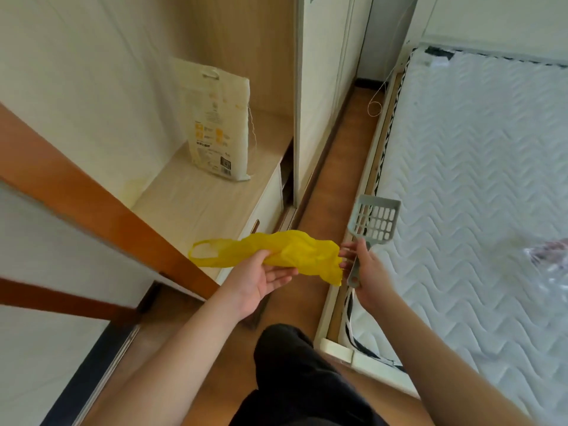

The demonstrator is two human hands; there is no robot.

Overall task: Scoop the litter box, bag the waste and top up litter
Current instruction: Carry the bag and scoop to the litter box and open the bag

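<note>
I am at the gathering step, with nothing scooped yet. My left hand (261, 276) holds the crumpled yellow bag (276, 252), thumb curled over it, palm up. My right hand (367, 272) grips the handle of the grey scoop (376, 221), its free fingertips touching the bag's end. The litter sack (219, 124) stands upright on the low cabinet (196, 201) to my left. No litter box is in view; I judge the next move is finding it and shaking the bag open.

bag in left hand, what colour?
Yellow bag, clearest in the head view.
</note>
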